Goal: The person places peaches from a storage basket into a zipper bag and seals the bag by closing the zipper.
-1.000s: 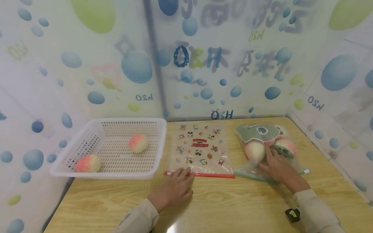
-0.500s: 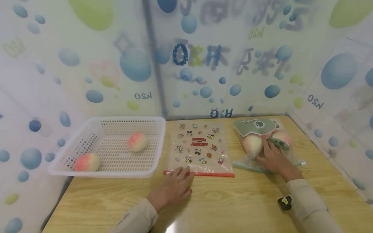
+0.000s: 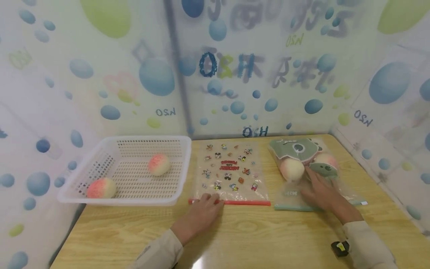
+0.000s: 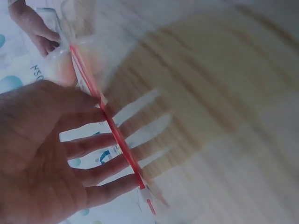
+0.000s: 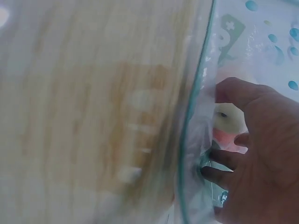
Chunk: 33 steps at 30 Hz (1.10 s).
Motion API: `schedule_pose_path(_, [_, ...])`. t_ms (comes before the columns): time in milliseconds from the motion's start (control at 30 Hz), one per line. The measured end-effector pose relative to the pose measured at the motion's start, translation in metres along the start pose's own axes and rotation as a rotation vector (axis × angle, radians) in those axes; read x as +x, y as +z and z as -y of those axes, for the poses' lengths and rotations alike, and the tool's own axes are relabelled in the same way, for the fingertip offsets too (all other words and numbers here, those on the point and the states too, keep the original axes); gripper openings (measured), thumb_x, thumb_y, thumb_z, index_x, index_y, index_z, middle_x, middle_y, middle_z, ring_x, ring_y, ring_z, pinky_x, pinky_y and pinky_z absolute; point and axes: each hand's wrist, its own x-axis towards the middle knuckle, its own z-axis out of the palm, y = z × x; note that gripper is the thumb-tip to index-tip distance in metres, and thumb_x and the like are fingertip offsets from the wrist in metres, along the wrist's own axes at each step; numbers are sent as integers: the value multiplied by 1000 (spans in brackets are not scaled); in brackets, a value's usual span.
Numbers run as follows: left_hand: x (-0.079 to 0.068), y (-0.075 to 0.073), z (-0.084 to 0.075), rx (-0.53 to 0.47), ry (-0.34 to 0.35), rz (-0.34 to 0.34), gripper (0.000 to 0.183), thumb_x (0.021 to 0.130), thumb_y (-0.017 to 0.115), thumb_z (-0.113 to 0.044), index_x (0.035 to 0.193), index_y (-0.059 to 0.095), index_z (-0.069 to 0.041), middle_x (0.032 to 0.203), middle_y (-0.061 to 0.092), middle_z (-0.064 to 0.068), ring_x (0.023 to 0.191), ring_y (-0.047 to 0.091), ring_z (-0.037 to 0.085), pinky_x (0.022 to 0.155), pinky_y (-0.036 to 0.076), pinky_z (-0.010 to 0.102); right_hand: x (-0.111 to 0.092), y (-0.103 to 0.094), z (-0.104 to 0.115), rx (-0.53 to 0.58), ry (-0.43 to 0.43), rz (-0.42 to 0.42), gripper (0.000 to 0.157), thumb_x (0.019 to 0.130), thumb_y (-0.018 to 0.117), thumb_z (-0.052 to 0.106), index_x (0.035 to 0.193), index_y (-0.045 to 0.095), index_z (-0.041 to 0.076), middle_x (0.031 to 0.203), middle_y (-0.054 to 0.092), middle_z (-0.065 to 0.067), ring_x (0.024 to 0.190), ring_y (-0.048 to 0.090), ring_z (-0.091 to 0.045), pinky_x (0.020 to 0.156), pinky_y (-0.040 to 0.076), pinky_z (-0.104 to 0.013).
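A clear zip bag printed with small cartoon figures (image 3: 230,170) lies flat mid-table, its red zip strip (image 3: 245,202) toward me. My left hand (image 3: 209,200) rests on the left end of that strip with straight, spread fingers (image 4: 107,161); the red zip strip (image 4: 117,135) runs under them. To the right lies a second clear bag with a green print (image 3: 297,147) and a teal zip strip (image 3: 292,207). It holds two pink-and-cream peaches (image 3: 291,169). My right hand (image 3: 315,188) lies on top of this bag, just behind the teal strip (image 5: 189,121).
A white perforated basket (image 3: 134,140) stands at the left of the wooden table (image 3: 255,239) with two peaches (image 3: 158,164) in it. Bubble-printed sheets wall the table at the back and both sides. A small black device (image 3: 339,248) sits on my right wrist.
The green-print bag has slid toward me under my right hand, its teal strip now nearer the front edge. My left hand has stayed on the red strip.
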Motion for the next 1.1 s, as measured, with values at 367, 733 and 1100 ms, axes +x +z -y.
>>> schedule_pose_path(367, [13,-1,1,88,15,-55,24,90,71,-4,112,73,-16,105,63,7,85,63,25,56,56,28,-15,-2,32,-27,-131,-244,90,76,74,13,149,24,-4,145,28,-34,128,30,-57,98,17,-76])
schedule_pose_path(733, [22,0,10,201,46,-135,11,90,72,-13,98,72,-6,98,67,7,73,63,19,57,54,26,-9,17,135,-115,-561,-286,22,84,75,12,106,69,13,106,68,0,100,60,-21,78,36,-49])
schedule_pose_path(1100, [27,-4,17,-191,-150,-83,18,90,72,-24,82,61,-13,73,54,-5,62,51,10,57,47,24,4,44,152,-351,-669,-287,24,83,81,10,98,63,7,102,68,-8,85,61,-23,67,53,-38])
